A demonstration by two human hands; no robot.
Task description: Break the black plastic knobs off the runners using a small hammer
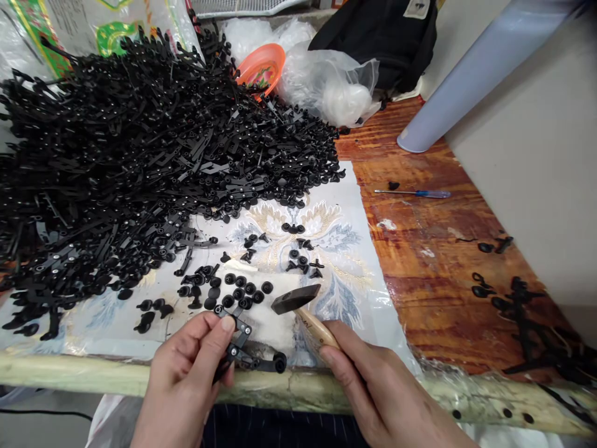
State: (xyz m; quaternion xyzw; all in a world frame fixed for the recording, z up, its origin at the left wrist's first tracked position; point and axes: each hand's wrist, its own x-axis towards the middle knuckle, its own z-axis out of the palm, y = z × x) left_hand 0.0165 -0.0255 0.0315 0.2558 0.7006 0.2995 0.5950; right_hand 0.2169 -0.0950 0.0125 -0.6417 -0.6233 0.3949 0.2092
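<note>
A worn, reddish varnished counter (433,280) runs along a pale wall (536,174), with a floral-printed white sheet (345,298) spread over it and a pale wooden rail (116,379) along its near edge. A heap of jointed black plastic strips (140,168) covers much of the sheet's far side. Small, round-headed black parts (240,289) lie scattered in front of the heap.

The left hand (181,379) is closed around a black plastic strip (237,348), pinching it between thumb and fingers just above the rail. The right hand (373,379) is wrapped around the wooden handle of a small hammer (296,298), whose dark steel head sits over the sheet just beside the scattered parts.

A blue-handled screwdriver (413,193) lies on the bare wood to the right, near a few stray black pieces (522,311). Beyond the heap are an orange bowl (261,70), a clear plastic bag (326,81), a black bag (377,37), and a pale blue tube (485,74).

The left fingers hide part of the held strip, and the frame cuts off the heap's left side. It is hard to tell whether the hammer head touches the sheet.
</note>
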